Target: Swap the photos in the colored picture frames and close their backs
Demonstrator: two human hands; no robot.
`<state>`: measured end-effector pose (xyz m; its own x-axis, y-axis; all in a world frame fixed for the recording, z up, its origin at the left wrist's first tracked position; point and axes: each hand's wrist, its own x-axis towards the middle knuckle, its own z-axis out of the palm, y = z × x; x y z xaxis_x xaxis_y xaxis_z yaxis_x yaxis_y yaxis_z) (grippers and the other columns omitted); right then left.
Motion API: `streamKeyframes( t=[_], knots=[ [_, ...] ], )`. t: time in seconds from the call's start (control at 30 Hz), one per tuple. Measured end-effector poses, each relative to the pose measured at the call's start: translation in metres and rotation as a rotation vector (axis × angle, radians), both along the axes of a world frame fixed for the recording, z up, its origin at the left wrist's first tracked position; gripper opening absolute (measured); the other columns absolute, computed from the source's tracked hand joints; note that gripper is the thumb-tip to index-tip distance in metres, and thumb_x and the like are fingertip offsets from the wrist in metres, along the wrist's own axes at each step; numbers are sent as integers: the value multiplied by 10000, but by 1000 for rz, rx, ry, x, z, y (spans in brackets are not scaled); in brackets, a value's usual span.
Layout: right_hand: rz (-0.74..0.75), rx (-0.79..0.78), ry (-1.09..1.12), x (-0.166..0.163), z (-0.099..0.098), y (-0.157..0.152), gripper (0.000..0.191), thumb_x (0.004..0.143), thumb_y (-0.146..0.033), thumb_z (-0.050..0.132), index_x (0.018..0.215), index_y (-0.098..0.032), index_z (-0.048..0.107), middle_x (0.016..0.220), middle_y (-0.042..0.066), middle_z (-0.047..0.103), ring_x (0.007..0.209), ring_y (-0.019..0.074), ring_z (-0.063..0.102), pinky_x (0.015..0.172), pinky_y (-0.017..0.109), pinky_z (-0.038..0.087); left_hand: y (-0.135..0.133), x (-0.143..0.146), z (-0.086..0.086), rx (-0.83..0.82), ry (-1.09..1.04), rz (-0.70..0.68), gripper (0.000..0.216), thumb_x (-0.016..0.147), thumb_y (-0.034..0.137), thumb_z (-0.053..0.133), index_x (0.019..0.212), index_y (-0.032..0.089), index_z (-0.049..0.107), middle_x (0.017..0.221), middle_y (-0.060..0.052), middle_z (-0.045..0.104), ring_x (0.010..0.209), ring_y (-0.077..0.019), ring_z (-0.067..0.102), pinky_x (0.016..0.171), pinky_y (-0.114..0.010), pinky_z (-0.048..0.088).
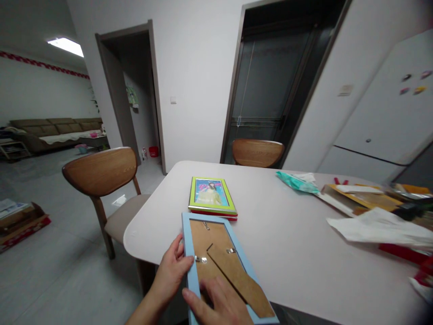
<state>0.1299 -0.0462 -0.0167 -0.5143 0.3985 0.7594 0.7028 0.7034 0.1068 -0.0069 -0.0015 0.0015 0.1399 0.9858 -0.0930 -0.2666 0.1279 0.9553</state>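
A light blue picture frame faces back side up at the table's near edge, its lower end close to me. Its brown backing carries a folding stand leg and small metal clips. My left hand grips the left rim, thumb on top. Over the lower part of the back, my right hand is curled, its fingertips on the backing and its thumb across the left rim; the fingers are slightly blurred. Just beyond lies a yellow-green framed picture, stacked on something red.
Along the right side of the white table lie a teal wrapper, white paper and yellow-brown packaging. Wooden chairs stand at the left and far side. An open box sits on the floor.
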Motion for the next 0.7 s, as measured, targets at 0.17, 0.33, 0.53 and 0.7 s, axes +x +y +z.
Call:
streamKeyframes(
  t=[0.17, 0.33, 0.53, 0.7],
  knots=[
    [9, -91, -50, -5, -1, 20, 299, 725, -161, 433, 1001, -212, 536, 758, 70, 558, 658, 165, 489, 566, 289, 435, 31, -4, -16, 258, 598, 112, 572, 644, 194, 528, 1193, 125, 383, 1166, -94, 521, 1079, -200, 463, 938, -307, 318],
    [-10, -262, -110, -7, -1, 32, 303, 724, -185, 476, 1023, -203, 518, 826, 70, 554, 728, 175, 472, 635, 302, 422, 49, -9, -18, 310, 743, 97, 534, 637, 200, 543, 1157, 131, 437, 1143, -83, 542, 1051, -207, 485, 913, -307, 341],
    [5, -379, -142, 1, -5, 34, 253, 708, -207, 510, 960, -223, 525, 846, 44, 561, 744, 171, 459, 653, 293, 398, 48, -8, -23, 321, 844, 142, 546, 648, 219, 528, 1174, 121, 420, 1168, -99, 516, 1083, -217, 454, 942, -332, 303],
    [34, -322, -115, -2, -16, 31, 218, 688, -216, 515, 905, -222, 531, 774, 30, 558, 686, 163, 446, 605, 289, 371, 44, -7, -23, 346, 903, 154, 529, 642, 203, 511, 1152, 77, 444, 1177, -129, 502, 1087, -217, 445, 954, -328, 296]
  ],
)
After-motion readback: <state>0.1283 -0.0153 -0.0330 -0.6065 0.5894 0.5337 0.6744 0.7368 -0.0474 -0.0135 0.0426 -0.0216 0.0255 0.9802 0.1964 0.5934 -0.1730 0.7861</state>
